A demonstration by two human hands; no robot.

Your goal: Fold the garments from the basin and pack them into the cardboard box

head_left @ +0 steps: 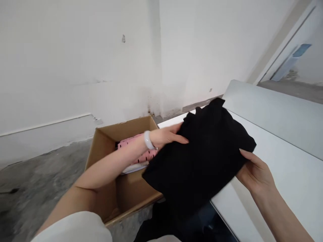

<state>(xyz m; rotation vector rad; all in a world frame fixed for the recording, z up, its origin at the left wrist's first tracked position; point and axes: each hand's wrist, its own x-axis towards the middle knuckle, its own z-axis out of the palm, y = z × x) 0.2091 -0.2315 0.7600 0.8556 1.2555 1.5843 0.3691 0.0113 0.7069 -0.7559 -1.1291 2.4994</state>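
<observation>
A folded black garment (202, 158) is held up in front of me, between both hands. My left hand (171, 134) grips its left upper edge, the thumb lying over the cloth and the fingers behind it. On the right side, my right hand (254, 171) pinches the garment's edge, thumb on top; its other fingers are partly hidden beneath. The exact kind of garment does not show. Below my left forearm stands an open cardboard box (133, 126). Inside it lies folded pink cloth with black marks (148, 155), partly covered by my arm.
A white table (282, 158) extends to the right, with a pale raised panel (275, 107) along its far side. White walls (75, 60) stand behind the box. Grey concrete floor (50, 181) lies to the left. A dark glossy surface (214, 222) shows at the bottom.
</observation>
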